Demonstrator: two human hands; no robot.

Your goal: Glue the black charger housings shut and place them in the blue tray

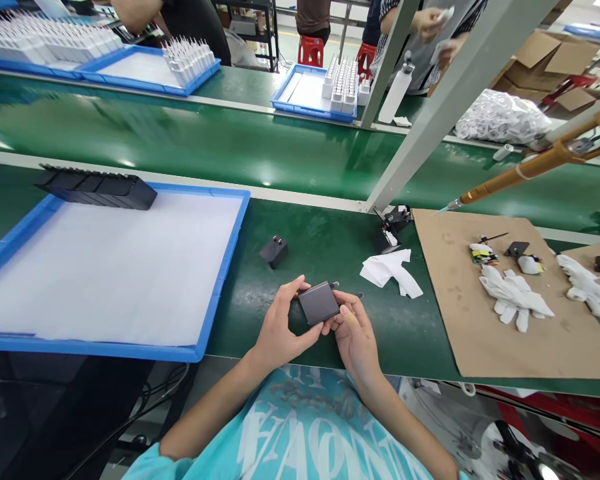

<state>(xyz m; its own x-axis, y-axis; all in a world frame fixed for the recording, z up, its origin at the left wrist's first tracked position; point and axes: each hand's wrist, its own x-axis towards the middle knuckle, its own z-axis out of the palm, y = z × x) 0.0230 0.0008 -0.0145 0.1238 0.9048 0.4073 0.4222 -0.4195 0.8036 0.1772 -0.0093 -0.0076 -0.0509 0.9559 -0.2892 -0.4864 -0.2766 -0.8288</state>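
Observation:
Between my two hands, above the front edge of the green bench, is a black plug-in power adapter point(319, 304) with metal prongs pointing right. My left hand point(281, 327) pinches its left side and lower corner with fingers and thumb. Closed on the right side near the prongs is my right hand point(354, 330). A second black power adapter point(273, 251) lies on the bench just beyond my hands, prongs up. To the left, a blue-rimmed tray point(223, 267) lined with white carries a row of black adapters point(97, 188) at its back edge.
Right of my hands lie a white cloth strip point(393, 272) and black parts point(393, 230). Brown cardboard point(455, 320) holds white gloves point(515, 293) and small circuit pieces point(483, 253). An orange-handled tool point(525, 173) hangs above it. A slanted grey post point(430, 127) rises behind; people work across the green conveyor point(205, 147).

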